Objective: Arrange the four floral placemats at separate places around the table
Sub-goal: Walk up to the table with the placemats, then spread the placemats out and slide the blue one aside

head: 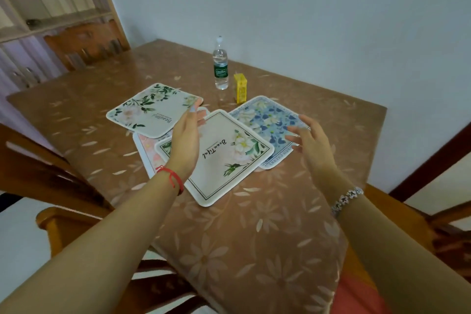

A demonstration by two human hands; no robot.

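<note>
Both hands are open and hold nothing; the left hand (pixel 186 140) is nearest the top mat (pixel 216 158), right hand (pixel 309 139) beside it.

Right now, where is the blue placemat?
In the head view the blue placemat lies right of centre on the table, partly tucked under the framed white placemat, just in front of the yellow box.

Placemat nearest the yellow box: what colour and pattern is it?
Blue placemat with white flowers and a pale border, seen in the head view.
</note>
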